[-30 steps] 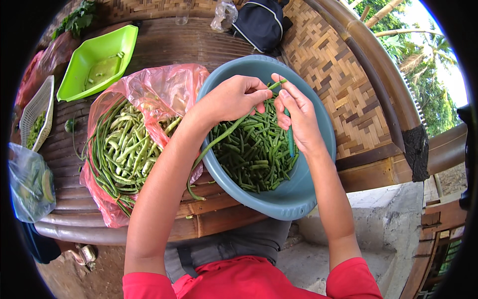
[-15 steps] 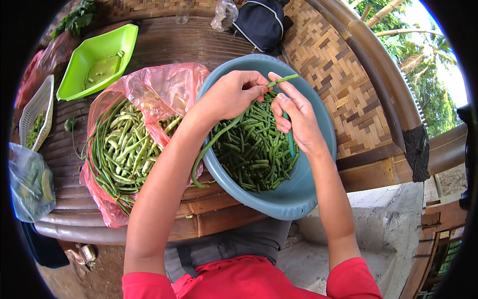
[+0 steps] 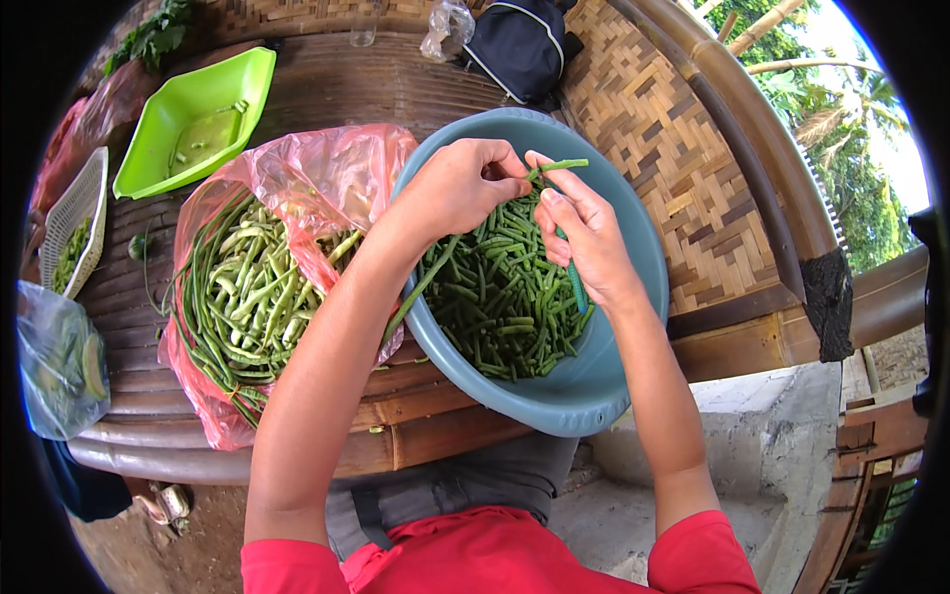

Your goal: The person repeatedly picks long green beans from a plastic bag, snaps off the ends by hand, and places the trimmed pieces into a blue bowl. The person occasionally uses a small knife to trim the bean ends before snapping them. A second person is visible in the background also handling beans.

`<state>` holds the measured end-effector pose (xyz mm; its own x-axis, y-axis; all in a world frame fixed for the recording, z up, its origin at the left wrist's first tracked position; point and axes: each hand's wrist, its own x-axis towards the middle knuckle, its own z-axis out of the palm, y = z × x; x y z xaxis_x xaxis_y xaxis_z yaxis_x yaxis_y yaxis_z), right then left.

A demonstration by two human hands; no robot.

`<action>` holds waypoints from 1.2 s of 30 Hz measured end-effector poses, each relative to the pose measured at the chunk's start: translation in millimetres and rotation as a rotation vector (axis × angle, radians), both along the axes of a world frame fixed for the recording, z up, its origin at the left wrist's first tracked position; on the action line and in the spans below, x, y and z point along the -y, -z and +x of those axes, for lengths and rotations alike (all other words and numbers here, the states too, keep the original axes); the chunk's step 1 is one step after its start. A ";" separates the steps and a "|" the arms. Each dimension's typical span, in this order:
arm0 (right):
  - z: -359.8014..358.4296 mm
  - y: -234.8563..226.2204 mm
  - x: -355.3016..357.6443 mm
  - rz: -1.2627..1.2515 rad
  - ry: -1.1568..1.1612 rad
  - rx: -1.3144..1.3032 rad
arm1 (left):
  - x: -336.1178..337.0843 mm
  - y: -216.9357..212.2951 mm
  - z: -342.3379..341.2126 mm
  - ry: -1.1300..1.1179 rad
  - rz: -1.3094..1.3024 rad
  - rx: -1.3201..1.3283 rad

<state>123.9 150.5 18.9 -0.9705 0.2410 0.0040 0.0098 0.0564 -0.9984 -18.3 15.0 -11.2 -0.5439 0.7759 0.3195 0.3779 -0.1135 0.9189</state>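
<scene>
Over the far side of a blue-grey basin (image 3: 485, 391), my left hand (image 3: 465, 188) is closed on a long green bean (image 3: 566, 164). The bean's tip sticks out to the right past my fingers, and its tail (image 3: 435, 262) trails down over the basin's left rim. My right hand (image 3: 594, 243) grips a knife with a green handle (image 3: 577, 289), its thumb and forefinger close to the bean near my left fingertips. The blade is hidden. Cut green bean pieces (image 3: 505, 307) fill much of the basin below both hands.
Left of the basin, a pink plastic bag (image 3: 327, 158) holds pale bean pods (image 3: 252, 287) and a bundle of long beans (image 3: 193, 327). Farther left are a lime-green tray (image 3: 148, 148), a white basket (image 3: 94, 238) and a clear bag (image 3: 64, 366). A dark bag (image 3: 515, 49) lies behind the basin.
The bean has been drawn up through my left hand, so its tail hangs less far outside the basin. My right hand has shifted slightly left and down.
</scene>
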 end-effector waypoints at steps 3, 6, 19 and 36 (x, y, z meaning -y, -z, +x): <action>0.4 1.3 0.4 -0.003 -0.003 0.012 | -0.6 2.1 0.5 -0.001 0.022 0.027; -0.3 1.1 -1.5 0.014 -0.001 0.023 | -1.2 1.9 -0.9 0.000 0.020 0.001; 1.7 -0.9 -3.1 -0.058 -0.063 0.039 | 0.0 -2.4 3.0 0.054 0.040 0.069; 3.1 -4.9 -5.1 -0.004 -0.037 0.014 | -0.2 -1.1 2.4 0.047 0.050 0.098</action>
